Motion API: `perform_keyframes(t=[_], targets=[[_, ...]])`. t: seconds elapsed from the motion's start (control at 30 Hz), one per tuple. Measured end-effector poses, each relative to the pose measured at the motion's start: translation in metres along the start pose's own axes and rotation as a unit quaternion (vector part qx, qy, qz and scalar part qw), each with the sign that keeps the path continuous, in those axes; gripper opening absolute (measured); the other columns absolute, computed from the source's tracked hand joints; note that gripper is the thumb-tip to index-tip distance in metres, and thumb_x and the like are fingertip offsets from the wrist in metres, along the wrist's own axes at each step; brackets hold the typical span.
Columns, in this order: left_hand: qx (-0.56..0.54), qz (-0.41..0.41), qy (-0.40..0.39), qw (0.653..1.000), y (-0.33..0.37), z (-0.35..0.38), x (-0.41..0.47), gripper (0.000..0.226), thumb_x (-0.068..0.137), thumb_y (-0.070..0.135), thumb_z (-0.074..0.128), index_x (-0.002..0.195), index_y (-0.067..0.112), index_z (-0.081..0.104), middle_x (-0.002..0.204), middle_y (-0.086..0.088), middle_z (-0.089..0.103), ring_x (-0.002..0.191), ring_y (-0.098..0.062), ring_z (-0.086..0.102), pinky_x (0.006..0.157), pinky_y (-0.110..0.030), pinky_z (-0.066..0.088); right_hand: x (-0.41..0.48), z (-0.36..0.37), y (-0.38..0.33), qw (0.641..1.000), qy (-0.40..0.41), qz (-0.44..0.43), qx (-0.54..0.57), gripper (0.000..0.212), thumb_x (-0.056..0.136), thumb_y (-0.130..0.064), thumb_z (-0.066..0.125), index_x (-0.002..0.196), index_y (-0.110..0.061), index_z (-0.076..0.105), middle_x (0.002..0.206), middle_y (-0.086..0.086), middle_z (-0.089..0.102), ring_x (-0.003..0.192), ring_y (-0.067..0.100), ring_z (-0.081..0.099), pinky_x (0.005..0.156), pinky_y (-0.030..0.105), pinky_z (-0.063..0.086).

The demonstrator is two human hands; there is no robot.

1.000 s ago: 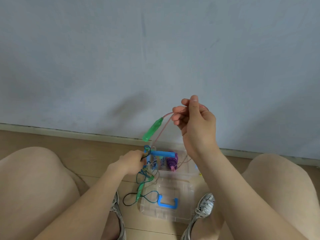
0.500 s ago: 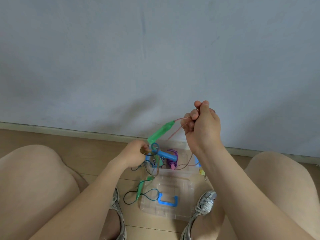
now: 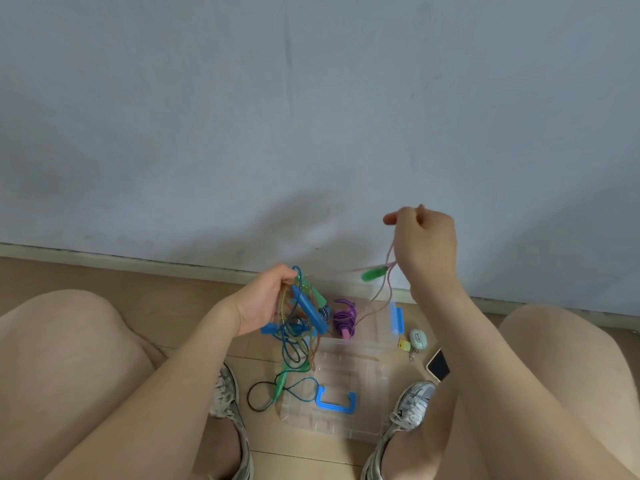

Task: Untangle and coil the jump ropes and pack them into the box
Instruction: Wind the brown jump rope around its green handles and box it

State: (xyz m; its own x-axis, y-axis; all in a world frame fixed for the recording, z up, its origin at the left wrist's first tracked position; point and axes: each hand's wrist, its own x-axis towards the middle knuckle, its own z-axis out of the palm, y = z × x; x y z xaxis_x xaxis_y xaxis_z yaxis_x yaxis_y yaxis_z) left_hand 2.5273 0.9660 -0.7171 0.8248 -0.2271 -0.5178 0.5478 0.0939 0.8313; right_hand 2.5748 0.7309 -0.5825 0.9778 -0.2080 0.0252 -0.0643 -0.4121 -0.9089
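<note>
My left hand (image 3: pixel 260 304) grips a tangled bundle of ropes with a blue handle (image 3: pixel 309 311) sticking out of it. Loops of a dark teal rope (image 3: pixel 289 355) hang from the bundle to the floor, ending at a green handle (image 3: pixel 281 381). My right hand (image 3: pixel 423 240) is raised to the right and pinches a thin pink rope (image 3: pixel 388 282). A blurred green handle (image 3: pixel 373 273) swings on that rope just below the hand. The clear plastic box (image 3: pixel 375 322) stands on the floor between my feet, with a coiled purple rope (image 3: pixel 344 317) and a blue-white rope (image 3: pixel 325 311) inside.
The box's clear lid (image 3: pixel 349 382) with a blue handle lies on the floor in front of the box. To the right lie a small round case (image 3: pixel 418 338), a yellow tag (image 3: pixel 403 345) and a phone (image 3: pixel 438 365). My knees flank the scene; a grey wall stands close behind.
My right hand has moved right and higher, pulling the pink rope and its green handle away from the bundle. My left hand has lifted the tangle and turned palm up.
</note>
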Motion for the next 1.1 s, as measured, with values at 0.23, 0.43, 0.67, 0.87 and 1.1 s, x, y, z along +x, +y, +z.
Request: perform_keyframes(t=[0.23, 0.43, 0.67, 0.87, 1.1], targets=[[0.010, 0.083, 0.102, 0.991, 0.010, 0.003, 0.001, 0.032, 0.087, 0.013, 0.066, 0.115, -0.001, 0.059, 0.124, -0.044, 0.061, 0.111, -0.051, 0.069, 0.109, -0.067, 0.046, -0.013, 0.006, 0.012, 0.923, -0.201, -0.031, -0.326, 0.021, 0.091, -0.019, 0.052, 0.074, -0.008, 0.043, 0.071, 0.014, 0.064, 0.070, 0.037, 0.069, 0.058, 0.033, 0.051], [0.026, 0.106, 0.100, 0.989, 0.013, 0.002, 0.004, 0.029, 0.100, 0.003, 0.067, 0.127, -0.004, 0.064, 0.123, -0.029, 0.072, 0.115, -0.051, 0.069, 0.104, -0.060, 0.052, -0.026, 0.022, 0.021, 0.841, -0.385, -0.049, -0.376, 0.060, 0.101, -0.033, 0.054, 0.155, -0.013, 0.036, 0.142, 0.017, 0.058, 0.120, 0.034, 0.062, 0.096, 0.037, 0.052], [0.056, 0.114, 0.034, 0.991, 0.025, 0.004, -0.010, 0.042, 0.082, 0.016, 0.080, 0.121, 0.003, 0.072, 0.114, -0.026, 0.075, 0.103, -0.035, 0.069, 0.097, -0.047, 0.050, -0.023, 0.045, 0.032, 0.889, -0.407, -0.032, -0.207, 0.039, 0.100, -0.037, 0.062, 0.135, -0.022, 0.053, 0.113, 0.006, 0.071, 0.099, 0.025, 0.068, 0.083, 0.039, 0.056], [0.007, 0.122, 0.013, 0.992, 0.032, 0.006, -0.013, 0.039, 0.078, 0.004, 0.065, 0.112, 0.016, 0.076, 0.105, -0.023, 0.068, 0.101, -0.034, 0.063, 0.099, -0.053, 0.049, -0.019, 0.043, 0.031, 0.910, -0.407, 0.003, -0.086, 0.016, 0.101, -0.024, 0.068, 0.115, -0.019, 0.074, 0.086, 0.006, 0.078, 0.072, 0.014, 0.069, 0.078, 0.034, 0.055], [0.047, 0.142, -0.006, 0.989, 0.031, 0.002, -0.013, 0.040, 0.082, 0.011, 0.079, 0.122, 0.013, 0.075, 0.111, -0.020, 0.076, 0.105, -0.031, 0.072, 0.105, -0.047, 0.053, -0.018, 0.048, 0.025, 0.889, -0.435, 0.140, 0.001, 0.023, 0.091, -0.016, 0.048, 0.097, -0.005, 0.067, 0.092, 0.024, 0.076, 0.051, 0.017, 0.032, 0.056, 0.032, 0.026]])
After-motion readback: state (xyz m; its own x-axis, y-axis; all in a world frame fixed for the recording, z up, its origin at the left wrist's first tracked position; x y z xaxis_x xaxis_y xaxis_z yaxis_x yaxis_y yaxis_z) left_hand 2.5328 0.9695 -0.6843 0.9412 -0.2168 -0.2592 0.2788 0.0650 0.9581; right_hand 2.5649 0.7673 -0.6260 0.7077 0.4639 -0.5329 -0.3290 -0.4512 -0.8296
